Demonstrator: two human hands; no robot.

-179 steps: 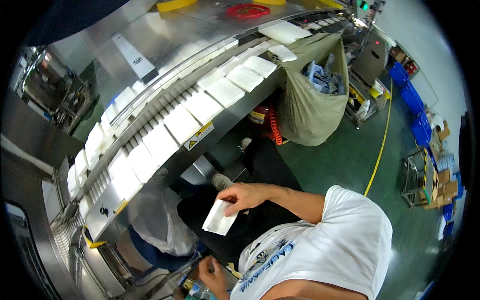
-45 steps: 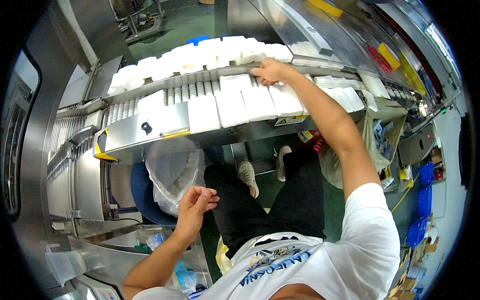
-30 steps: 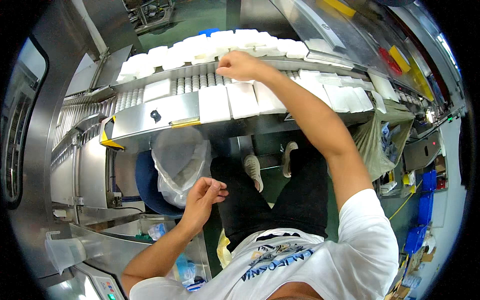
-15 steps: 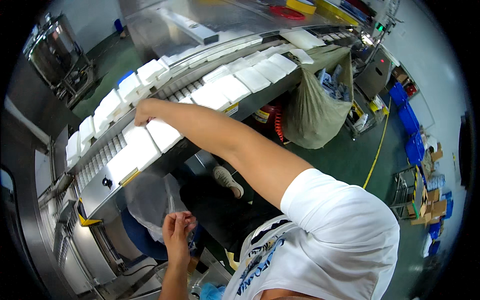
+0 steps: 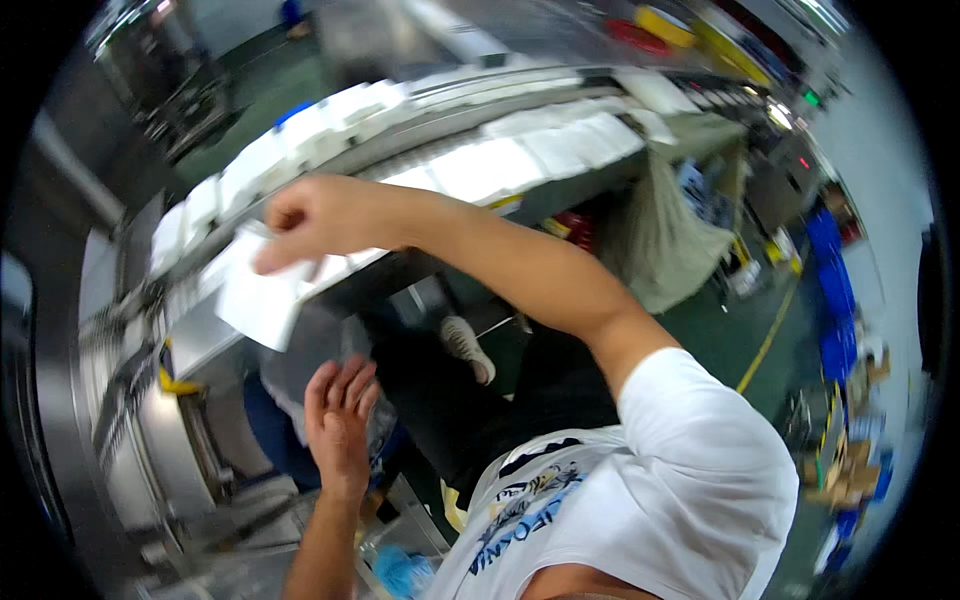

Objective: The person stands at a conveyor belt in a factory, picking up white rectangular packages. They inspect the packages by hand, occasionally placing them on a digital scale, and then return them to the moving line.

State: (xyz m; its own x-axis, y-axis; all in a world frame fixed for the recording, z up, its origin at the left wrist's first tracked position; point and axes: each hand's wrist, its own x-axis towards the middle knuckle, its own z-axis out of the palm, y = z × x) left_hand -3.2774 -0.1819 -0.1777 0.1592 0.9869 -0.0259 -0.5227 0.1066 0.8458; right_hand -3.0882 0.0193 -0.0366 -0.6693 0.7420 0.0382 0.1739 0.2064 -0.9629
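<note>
Left of center frame, right hand [image 5: 325,215]: fingers clamped on a white pad [image 5: 262,308] at the conveyor's [image 5: 195,345] near edge.
Lower left of center, left hand [image 5: 340,425]: empty, fingers apart.
Pad step: apparently pick-up.
Next move: likely calls for left-hand support.

Conveyor [image 5: 200,342]: long, steel-sided, slanting across the view, blurred | near side: flat white pieces [image 5: 490,172] in a row, edges close | far side: white stacks [image 5: 255,168] lined up | floor [image 5: 690,345]: green, yellow stripe [image 5: 768,345] along it
</note>
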